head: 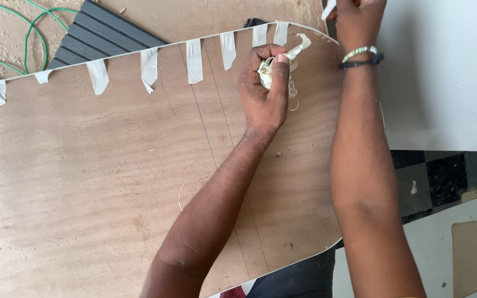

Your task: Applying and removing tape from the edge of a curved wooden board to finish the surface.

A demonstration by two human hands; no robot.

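A large plywood panel [84, 176] with a rounded corner lies in front of me, its far edge lined with several strips of masking tape [194, 59]. My left hand [261, 91] rests on the panel near that edge, closed around a crumpled wad of peeled tape [269, 72] with one loose end sticking up. My right hand [357, 19] reaches past the panel's far right corner and pinches a tape strip [328, 9] at the top of the view. Beaded bracelets sit on my right wrist.
A dark ribbed board [103, 33] lies beyond the panel at top left, beside a green cable [26, 33] on a sawdust-covered floor. A white sheet [443, 72] sits to the right. Black and white tiles [443, 179] show below it.
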